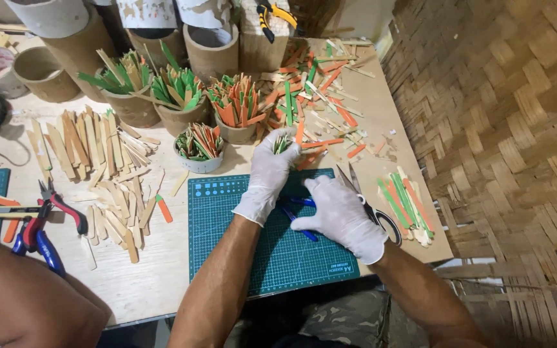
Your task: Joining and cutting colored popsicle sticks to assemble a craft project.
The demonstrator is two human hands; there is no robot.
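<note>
**Two gloved hands, one small bundle, a crowded bench**

Both hands wear white gloves and work over the green cutting mat (272,258). The left hand (267,174) has its fingers closed around a small bundle of green sticks (282,143), held upright at the far edge of the mat. The right hand (340,216) lies curled on a blue-handled tool (298,225) near the mat's middle; whether it truly clasps the handles I cannot tell.

Likely slips: the bundle looks loosely gathered, so sticks could fan out and drop into the loose orange and green pile (317,84) just beyond, where they would be hard to sort again. The scissors (372,206) lie just right of the right hand, blades pointing far; a careless sweep could catch them.

Cups of coloured sticks (236,106) crowd the far side. Plain sticks (107,180) and pliers (46,222) lie left; another person's arm (27,303) intrudes near left.
</note>
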